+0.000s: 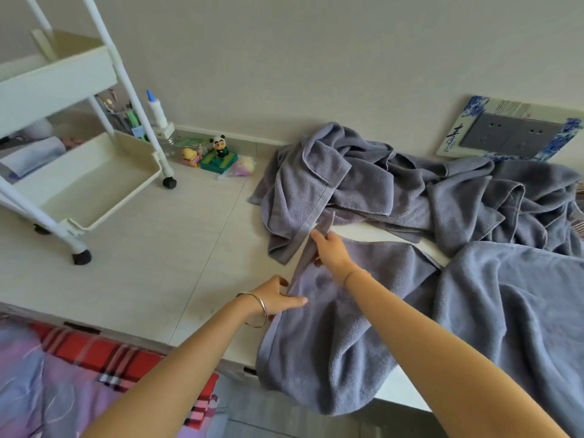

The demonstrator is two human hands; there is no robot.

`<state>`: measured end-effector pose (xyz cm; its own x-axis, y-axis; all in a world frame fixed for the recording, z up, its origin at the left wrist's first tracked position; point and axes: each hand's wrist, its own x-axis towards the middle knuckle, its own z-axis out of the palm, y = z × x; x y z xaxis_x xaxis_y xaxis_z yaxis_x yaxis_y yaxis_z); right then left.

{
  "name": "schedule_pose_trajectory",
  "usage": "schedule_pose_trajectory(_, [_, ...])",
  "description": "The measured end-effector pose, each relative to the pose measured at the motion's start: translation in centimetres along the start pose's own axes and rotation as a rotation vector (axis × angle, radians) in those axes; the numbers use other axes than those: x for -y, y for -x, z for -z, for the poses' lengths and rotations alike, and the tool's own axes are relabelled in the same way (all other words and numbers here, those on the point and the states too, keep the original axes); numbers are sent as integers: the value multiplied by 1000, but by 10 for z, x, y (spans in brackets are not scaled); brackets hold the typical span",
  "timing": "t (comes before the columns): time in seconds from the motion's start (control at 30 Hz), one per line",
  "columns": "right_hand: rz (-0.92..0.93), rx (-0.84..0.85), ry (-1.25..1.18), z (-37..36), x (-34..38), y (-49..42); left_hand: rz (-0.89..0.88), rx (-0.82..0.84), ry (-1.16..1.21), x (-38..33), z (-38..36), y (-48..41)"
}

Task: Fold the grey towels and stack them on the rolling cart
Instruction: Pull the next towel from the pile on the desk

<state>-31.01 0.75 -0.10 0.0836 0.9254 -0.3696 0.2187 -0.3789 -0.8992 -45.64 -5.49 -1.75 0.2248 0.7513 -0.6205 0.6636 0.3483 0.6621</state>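
Head view: right of the white tiered rolling cart, left hand and right hand pinch one edge of the spread grey terry towel. Its overhanging end could slide off, and tugging could drag the crumpled grey towel heap along.

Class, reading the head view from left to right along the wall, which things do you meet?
rolling cart → panda figurine → crumpled grey towels → grey wall socket
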Motion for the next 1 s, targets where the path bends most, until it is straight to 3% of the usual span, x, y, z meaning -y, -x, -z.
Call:
schedule_pose_trajectory(0.13, [166,32,-274,23,63,23,-116,-44,43,-34,2,30])
schedule_pose_trajectory(0.2, [224,65,-321,31,91,31,-178,-108,147,-56,13,45])
schedule_pose_trajectory(0.37, [343,7,-356,35,161,37,-295,-59,380,-108,72,95])
schedule_pose_trajectory(0.67, [560,77,-369,-64,278,43,-432,-93,552,-92,209,160])
schedule_pose_trajectory(0.77, [564,92,-189,-117,279,33,-360,-177,497,-49,249,145])
schedule_pose_trajectory(0.9, [383,277,29,-184,221,-7,-240,-270,401,23,266,96])
schedule_pose_trajectory(1.0, [279,288,245,-197,160,-23,-161,-387,34,78,251,51])
